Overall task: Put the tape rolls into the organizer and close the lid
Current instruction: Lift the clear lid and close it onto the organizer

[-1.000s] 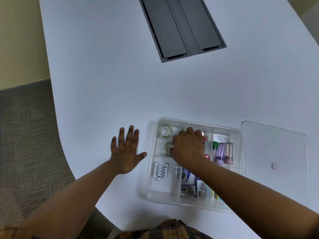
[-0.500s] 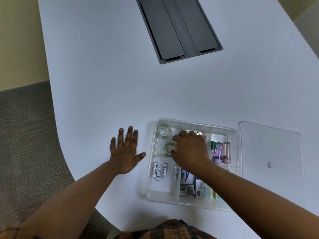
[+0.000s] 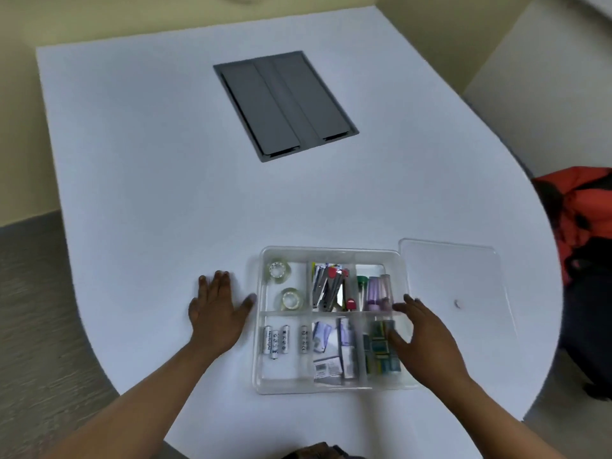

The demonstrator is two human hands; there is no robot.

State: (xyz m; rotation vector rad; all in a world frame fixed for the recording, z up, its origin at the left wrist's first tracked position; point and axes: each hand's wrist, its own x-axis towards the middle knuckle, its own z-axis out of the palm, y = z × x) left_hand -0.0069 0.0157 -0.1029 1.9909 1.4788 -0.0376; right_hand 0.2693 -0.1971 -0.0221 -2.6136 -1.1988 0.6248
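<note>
Your right hand has left the middle compartment and now hovers open and empty over the organizer at its 3 o'clock edge; your left hand stays flat on the table at 9 o'clock. Both tape rolls sit in the 10 o'clock compartment, so only the lid, lying just right, remains.

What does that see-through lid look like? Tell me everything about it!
The lid is a flat rectangle with rounded corners that looks like clear plastic, so the white table shows through it. A small knob sits near its middle. It lies flat on the table just right of the open organizer, close against its right wall, not covering it. The right hand hovers near its left edge; whether they touch is unclear.
</note>
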